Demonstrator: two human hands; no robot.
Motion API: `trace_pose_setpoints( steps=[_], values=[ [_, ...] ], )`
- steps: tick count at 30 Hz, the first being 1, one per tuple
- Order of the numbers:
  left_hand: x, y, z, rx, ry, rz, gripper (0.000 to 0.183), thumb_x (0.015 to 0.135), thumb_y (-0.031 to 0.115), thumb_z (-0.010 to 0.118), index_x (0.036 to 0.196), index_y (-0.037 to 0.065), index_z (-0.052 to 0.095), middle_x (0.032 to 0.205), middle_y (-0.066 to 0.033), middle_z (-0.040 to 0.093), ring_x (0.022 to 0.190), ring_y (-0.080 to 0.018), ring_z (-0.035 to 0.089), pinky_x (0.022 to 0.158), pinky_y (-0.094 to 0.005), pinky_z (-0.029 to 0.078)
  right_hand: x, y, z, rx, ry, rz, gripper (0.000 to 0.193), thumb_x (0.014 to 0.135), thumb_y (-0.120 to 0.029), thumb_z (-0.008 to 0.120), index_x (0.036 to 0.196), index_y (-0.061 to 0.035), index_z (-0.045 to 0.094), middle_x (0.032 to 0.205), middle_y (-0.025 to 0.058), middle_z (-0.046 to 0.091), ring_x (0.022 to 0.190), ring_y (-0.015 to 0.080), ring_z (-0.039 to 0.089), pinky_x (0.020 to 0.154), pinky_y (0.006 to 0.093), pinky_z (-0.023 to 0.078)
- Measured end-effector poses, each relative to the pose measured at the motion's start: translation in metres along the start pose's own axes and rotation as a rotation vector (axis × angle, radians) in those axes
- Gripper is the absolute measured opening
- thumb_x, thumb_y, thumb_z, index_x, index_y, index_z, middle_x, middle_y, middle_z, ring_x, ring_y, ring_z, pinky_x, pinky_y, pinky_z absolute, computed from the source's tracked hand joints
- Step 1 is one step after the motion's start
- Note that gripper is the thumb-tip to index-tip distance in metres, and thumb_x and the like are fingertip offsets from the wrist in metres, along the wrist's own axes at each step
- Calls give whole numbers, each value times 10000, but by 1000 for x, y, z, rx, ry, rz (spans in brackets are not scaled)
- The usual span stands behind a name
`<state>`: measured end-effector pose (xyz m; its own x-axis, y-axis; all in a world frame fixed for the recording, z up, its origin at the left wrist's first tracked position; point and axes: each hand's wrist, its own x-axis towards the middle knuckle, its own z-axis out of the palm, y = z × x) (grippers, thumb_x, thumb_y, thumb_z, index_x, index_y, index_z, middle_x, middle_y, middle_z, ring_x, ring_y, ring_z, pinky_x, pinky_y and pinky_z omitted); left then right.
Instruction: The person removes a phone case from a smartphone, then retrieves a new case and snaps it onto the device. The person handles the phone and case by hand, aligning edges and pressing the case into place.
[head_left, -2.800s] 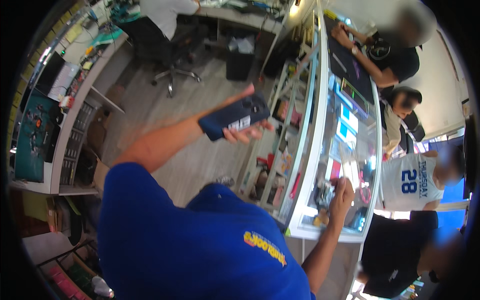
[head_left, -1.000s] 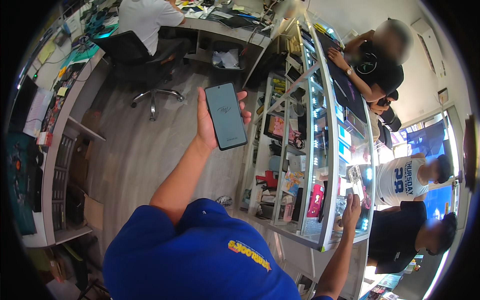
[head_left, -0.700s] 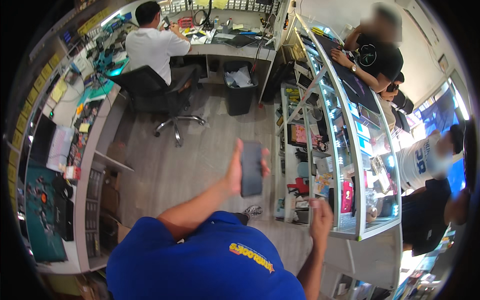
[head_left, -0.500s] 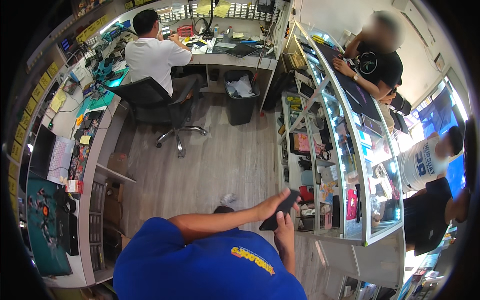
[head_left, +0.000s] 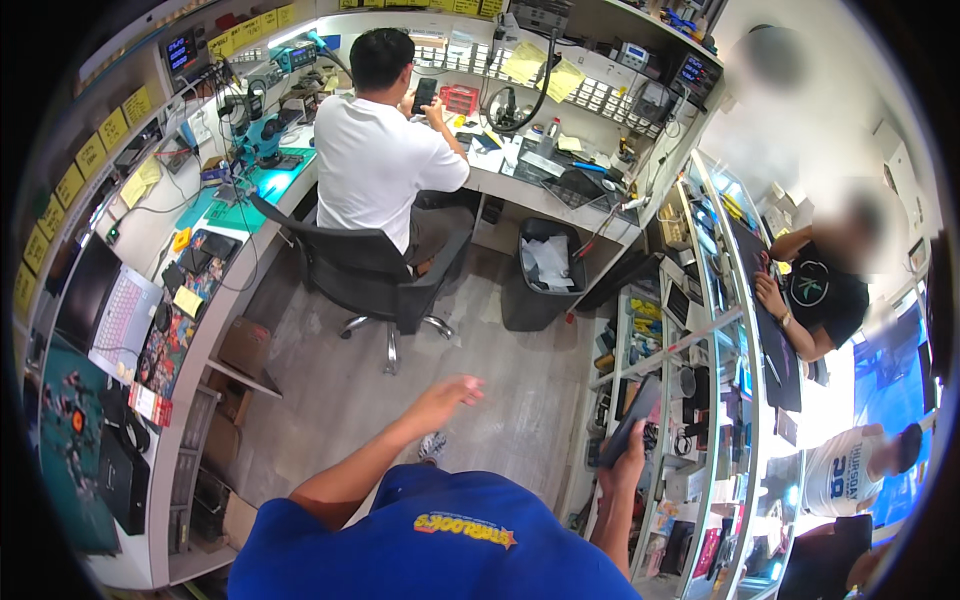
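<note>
dark, flat rectangular smartphone (head_left: 630,422) is already grasped by bare right hand (head_left: 627,458), not set down; bare left hand (head_left: 446,402) is unfilled, fingers loose.

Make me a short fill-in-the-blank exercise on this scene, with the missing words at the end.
1. Unlike the right hand, which grips the phone, the left hand holds ____.
2. The person seated in the chair wears a ____ shirt.
3. Of the picture's left and right edges, the open laptop is nearer the ____ one.
4. The paper notes in the row above the laptop are ____ in colour.

Missing words: nothing; white; left; yellow.
</note>
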<state>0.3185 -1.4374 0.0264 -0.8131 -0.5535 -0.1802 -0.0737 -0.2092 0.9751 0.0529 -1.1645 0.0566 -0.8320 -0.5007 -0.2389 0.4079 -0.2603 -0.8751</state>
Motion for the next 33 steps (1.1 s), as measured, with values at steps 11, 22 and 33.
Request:
trace_pose_setpoints(
  steps=[11, 22, 33],
  values=[
    [22, 48, -88, -49, 326, -51, 493, 1086, 420, 564, 1355, 15, 644, 1194, -102, 724, 1083, -171, 659, 1029, -331, 476, 171, 21, 248, 549, -787, 289, 767, 1045, -542, 531, 1588, -19, 388, 1553, 276, 486, 1398, 433, 526, 1165, 586, 428],
    [133, 37, -51, -53, 503, -128, 470, 1102, 419, 529, 1365, 49, 650, 1190, -91, 732, 1055, -160, 681, 1018, -328, 470, 346, -2, 311, 634, -943, 594, 1039, 952, -842, 395, 1612, -40, 355, 1606, 250, 434, 1438, 441, 476, 1215, 599, 353],
    [335, 116, -1, -42, 560, 18, 498, 1103, 411, 523, 1384, 12, 626, 1229, -116, 729, 1106, -192, 688, 1043, -351, 469, 513, -68, 358, 314, -1013, 454, 667, 1077, -502, 545, 1517, -12, 438, 1352, 206, 645, 1179, 303, 677, 979, 485, 586]
  ],
)
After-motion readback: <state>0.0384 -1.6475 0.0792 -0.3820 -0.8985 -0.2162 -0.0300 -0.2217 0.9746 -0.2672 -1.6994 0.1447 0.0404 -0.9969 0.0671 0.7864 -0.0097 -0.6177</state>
